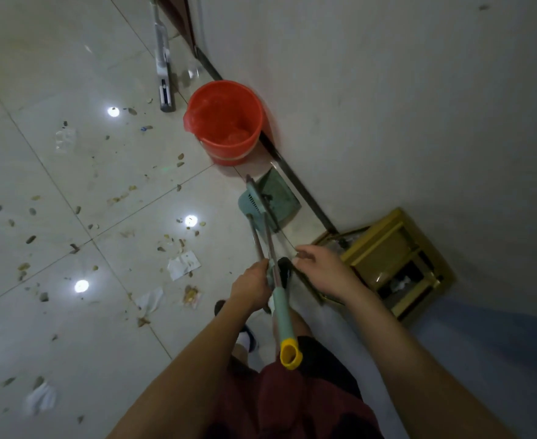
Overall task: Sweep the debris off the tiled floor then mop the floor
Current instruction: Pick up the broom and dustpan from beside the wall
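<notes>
Gripping hand: the left hand [252, 285] has its fingers curled round the thin metal handles of the pale green broom and dustpan set [265, 213], near their upper part.
Free hand: the right hand [319, 267] hovers just beside the handles with loosely bent fingers and holds nothing.
Broom and dustpan place: the set stands on the white tiled floor [70, 74] at the foot of the pale wall [403, 90], between the round red plastic bucket [226, 122] and the low brass-coloured metal stand [397, 264].
Long axis: the handles run from the dustpan tray up toward the person, ending in a green grip with a yellow cap [290, 353] closest to the camera; the tray faces the wall.
Mop place: the grey flat mop [164, 77] leans or lies along the floor beyond the bucket, head toward the room; which, I cannot tell.
Debris place: small brown scraps and crumpled white paper pieces [183, 264] lie scattered over the tiles toward the left edge of the floor, well apart from the dustpan.
Step in hand: probably taking up the set; sweeping looks not yet begun.
Risk: with two handles in one grip, one may slip and swing into the bucket; whether it holds water is unclear.
Second risk: paper scraps by the feet could be trodden on and spread.
</notes>
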The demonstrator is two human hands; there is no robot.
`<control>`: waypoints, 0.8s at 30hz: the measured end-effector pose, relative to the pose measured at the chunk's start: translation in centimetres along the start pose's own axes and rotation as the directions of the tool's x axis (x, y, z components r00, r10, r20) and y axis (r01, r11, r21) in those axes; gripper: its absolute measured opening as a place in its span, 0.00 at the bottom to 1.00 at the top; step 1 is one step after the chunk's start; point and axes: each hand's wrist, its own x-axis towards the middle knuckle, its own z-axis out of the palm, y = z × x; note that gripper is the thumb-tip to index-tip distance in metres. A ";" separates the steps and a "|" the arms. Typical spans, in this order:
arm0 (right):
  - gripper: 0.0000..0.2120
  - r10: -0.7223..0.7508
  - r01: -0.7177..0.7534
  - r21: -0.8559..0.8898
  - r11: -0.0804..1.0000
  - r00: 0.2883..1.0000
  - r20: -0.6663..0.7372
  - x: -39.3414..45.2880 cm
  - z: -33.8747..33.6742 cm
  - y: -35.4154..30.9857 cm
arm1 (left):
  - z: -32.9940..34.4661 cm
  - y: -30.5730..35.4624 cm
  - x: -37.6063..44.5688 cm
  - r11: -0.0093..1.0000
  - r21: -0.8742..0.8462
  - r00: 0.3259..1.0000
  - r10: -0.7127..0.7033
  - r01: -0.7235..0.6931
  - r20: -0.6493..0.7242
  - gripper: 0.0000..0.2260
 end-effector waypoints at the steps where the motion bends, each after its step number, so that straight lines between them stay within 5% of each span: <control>1: 0.23 0.012 -0.012 0.006 1.000 1.000 0.008 -0.6 0.9 0.4 | 0.8 -0.3 -0.3 1.000 0.016 1.000 -0.007 0.007 0.015 0.24; 12: 0.23 0.223 -0.232 0.091 0.968 0.970 0.099 -3.7 5.0 3.7 | 6.0 0.2 -1.5 1.000 -0.015 0.999 -0.022 0.022 0.030 0.32; 17: 0.16 0.359 -0.435 0.416 0.798 0.899 0.250 -4.3 4.7 4.9 | 7.6 1.8 -1.0 1.000 0.002 1.000 -0.026 0.026 0.008 0.31; 24: 0.08 0.316 -0.328 0.277 0.903 0.945 0.087 -4.1 4.2 6.5 | 8.7 3.5 -0.3 0.999 0.046 0.999 -0.027 0.026 0.026 0.33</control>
